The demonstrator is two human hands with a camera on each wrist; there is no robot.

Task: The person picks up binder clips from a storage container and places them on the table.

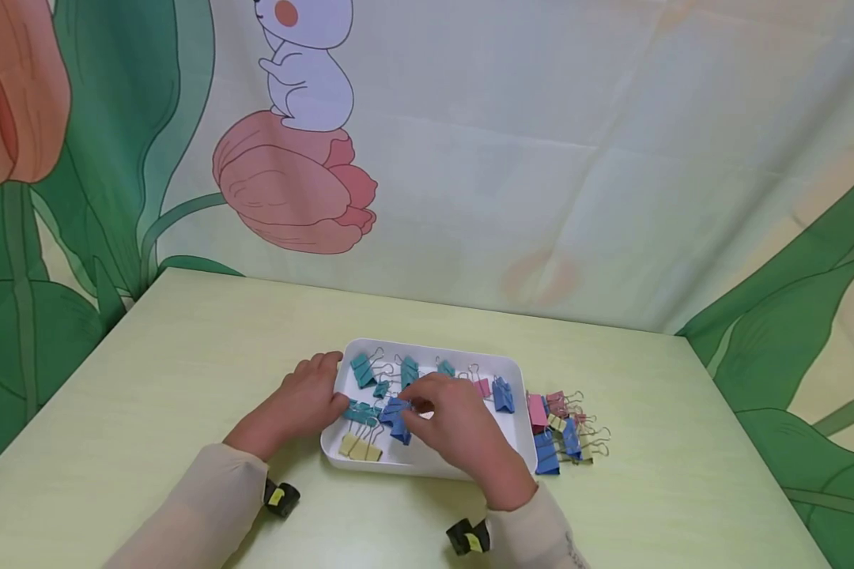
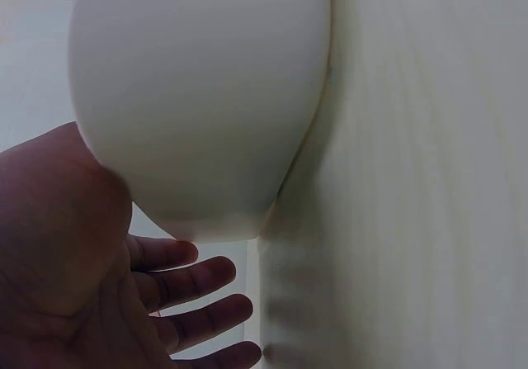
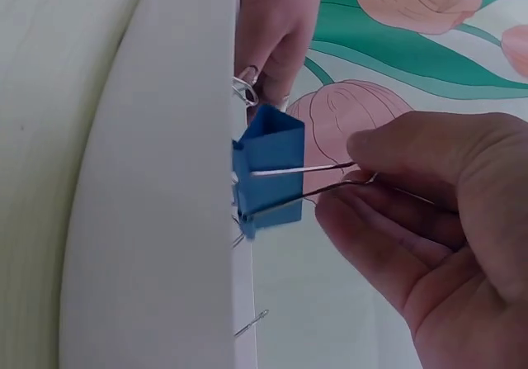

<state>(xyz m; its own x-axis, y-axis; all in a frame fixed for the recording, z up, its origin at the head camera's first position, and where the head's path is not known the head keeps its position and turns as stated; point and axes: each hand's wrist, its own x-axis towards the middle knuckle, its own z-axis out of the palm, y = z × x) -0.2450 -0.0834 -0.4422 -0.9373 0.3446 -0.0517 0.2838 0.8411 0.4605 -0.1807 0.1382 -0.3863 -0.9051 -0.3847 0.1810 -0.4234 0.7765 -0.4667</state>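
Note:
My right hand [image 1: 464,423] is over the white tray [image 1: 420,466], pinching a blue binder clip by its wire handles. In the right wrist view the clip [image 3: 274,167] hangs at the tray's rim, its wires between thumb and fingertips. At the tray's left end my left hand [image 1: 304,401] rests against the wall, thumb over the rim beside a teal clip [image 1: 361,412]. The left wrist view has its fingers [image 2: 202,315] loosely extended. Yellow clips [image 1: 360,447] lie in the front left corner, more teal clips [image 1: 363,370] along the back.
Inside the tray toward the right are a pink clip [image 1: 483,387] and another blue clip [image 1: 503,394]. A heap of pink, blue and yellow clips [image 1: 572,438] lies on the table [image 1: 655,474] against the tray's right side. Behind the table hangs a printed curtain [image 1: 470,197].

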